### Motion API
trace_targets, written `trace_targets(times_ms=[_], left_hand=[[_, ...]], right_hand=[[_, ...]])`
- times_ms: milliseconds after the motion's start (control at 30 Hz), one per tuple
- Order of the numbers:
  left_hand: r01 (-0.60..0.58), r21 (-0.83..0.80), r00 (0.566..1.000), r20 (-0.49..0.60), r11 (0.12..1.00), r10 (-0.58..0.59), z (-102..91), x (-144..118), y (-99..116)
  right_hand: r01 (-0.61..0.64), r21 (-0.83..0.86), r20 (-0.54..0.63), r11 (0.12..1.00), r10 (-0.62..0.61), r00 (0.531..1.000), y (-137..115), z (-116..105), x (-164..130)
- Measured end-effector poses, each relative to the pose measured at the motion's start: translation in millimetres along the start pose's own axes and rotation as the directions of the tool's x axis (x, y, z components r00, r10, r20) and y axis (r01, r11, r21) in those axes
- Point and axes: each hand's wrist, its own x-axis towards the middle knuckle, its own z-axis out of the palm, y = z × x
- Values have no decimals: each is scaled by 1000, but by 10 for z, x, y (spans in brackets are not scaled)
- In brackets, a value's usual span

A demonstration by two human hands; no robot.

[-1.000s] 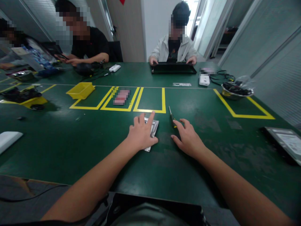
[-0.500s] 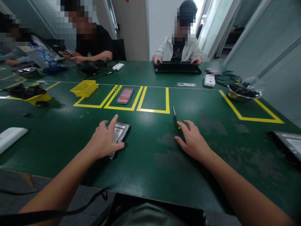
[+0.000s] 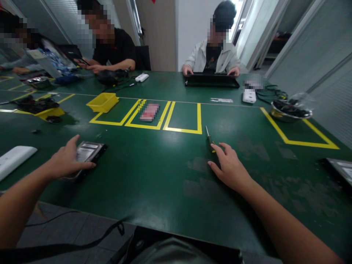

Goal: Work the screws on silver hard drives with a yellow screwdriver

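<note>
On the left of the green table, my left hand [image 3: 66,159] spans a hard drive [image 3: 89,151], thumb along its near side and fingers at its far left. The drive is tilted relative to the table edge, and my palm hides its left part. My right hand [image 3: 227,163] rests on the table with thumb and fingers apart. Its index fingertip is at the handle end of a screwdriver [image 3: 209,141], whose shaft points away from me. Whether that finger presses on the handle, I cannot tell.
Yellow tape rectangles [image 3: 182,130] mark the table, one holding a pink phone-like object [image 3: 150,112]. Farther off are a yellow bin [image 3: 102,103] and a metal bowl [image 3: 292,110] of dark parts. A second drive [image 3: 339,170] lies far right. People sit across the table.
My left hand has moved left along the table, and the hard drive has gone with it. My right hand and the screwdriver stay in nearly the same place.
</note>
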Motion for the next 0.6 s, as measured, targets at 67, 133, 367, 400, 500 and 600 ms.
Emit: trace_targets(times_ms=[67,133,367,400,500,600], left_hand=[[36,-49,999,-28,998,-38,-12,115,-224],[97,-95,995,-8,991,-98,-39,215,-394],[225,-201,970,-47,953,-239,-149,444,-687],[237,-209,967,-40,949,-251,-163,459,-699],[250,-225,966,0,942,-257,-200,496,-724],[227,-225,973,9,948,-231,-212,546,-774]], right_hand=[[5,2,-4,1000,-5,1000,-1,-3,1],[3,3,-4,1000,-3,1000,-3,-5,3],[3,6,-14,1000,-3,1000,1,2,17],[5,6,-14,1000,-5,1000,3,1,19],[4,6,-10,1000,-4,1000,6,-6,25],[-2,-4,4,1000,2,1000,6,-12,31]])
